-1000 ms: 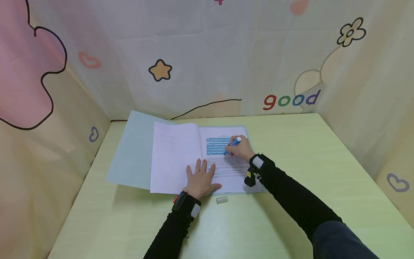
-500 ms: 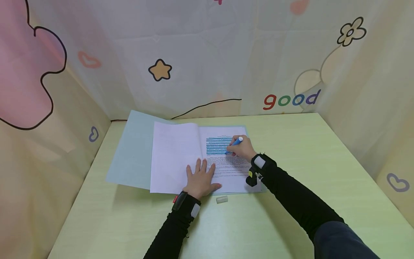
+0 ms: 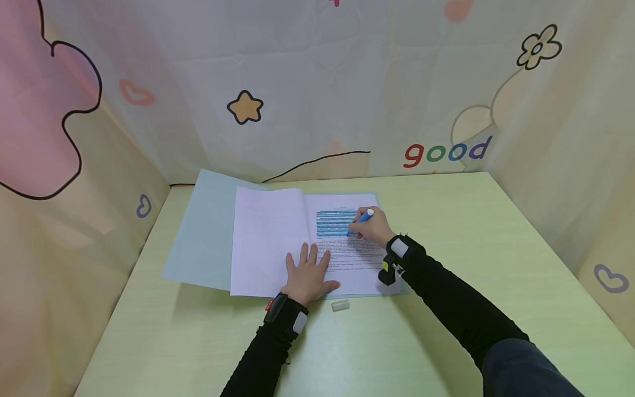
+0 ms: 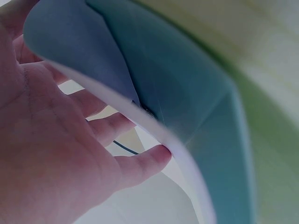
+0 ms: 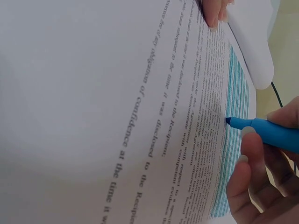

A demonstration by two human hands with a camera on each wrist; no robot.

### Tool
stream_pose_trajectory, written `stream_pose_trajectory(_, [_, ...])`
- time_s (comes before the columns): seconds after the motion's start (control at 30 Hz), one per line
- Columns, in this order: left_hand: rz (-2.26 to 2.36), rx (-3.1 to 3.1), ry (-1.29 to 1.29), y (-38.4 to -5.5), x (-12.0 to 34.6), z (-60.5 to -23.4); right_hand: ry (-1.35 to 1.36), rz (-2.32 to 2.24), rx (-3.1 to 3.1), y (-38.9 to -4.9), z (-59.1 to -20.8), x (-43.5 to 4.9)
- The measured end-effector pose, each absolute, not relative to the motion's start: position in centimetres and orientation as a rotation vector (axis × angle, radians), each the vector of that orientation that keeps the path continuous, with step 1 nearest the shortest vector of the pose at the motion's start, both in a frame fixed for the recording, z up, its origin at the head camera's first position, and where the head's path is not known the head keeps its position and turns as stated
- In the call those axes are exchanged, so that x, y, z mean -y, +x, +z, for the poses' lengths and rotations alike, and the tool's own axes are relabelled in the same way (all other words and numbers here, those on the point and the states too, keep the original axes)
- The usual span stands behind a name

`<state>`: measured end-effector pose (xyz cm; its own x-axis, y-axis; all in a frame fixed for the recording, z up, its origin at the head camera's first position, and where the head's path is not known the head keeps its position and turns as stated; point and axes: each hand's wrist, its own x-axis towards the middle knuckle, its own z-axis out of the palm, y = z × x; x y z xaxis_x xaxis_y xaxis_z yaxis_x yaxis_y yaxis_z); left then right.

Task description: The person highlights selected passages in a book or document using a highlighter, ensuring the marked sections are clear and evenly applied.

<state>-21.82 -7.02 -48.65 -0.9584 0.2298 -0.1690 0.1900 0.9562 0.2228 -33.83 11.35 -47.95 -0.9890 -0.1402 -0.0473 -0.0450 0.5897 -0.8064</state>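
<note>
In the head view my right hand [image 3: 373,226] pinches a blue highlighter [image 3: 365,215] between thumb and fingers. Its dark tip [image 5: 228,120] meets the printed page [image 3: 354,281] at the lower edge of a block of blue-marked lines [image 3: 333,223]. My left hand [image 3: 306,279] rests with spread fingers on the lower part of the open document, by the inner fold. From the left wrist the palm [image 4: 60,144] and fingers show beside the curving paper edge and the blue-green cover [image 4: 187,88]. Unmarked printed lines [image 5: 187,116] run below the blue block.
A pale blue folder cover [image 3: 203,231] lies folded out to the left, with a blank white page [image 3: 268,242] beside it. Near the document's front edge sits a small grey cap-like piece [image 3: 340,305] on the light wooden table [image 3: 456,220]. Printed curtains [image 3: 317,99] enclose the table's back and sides.
My right hand has shifted slightly to the right along the text line with the highlighter. The left hand has stayed in place on the page.
</note>
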Motion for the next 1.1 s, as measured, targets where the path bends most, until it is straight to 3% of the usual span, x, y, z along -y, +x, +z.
stream_pose_trajectory(1.1, [0.314,-2.901,0.315,-21.7,7.0,-48.3,-0.114,-1.363,-2.732,-33.6,-47.8,-12.4])
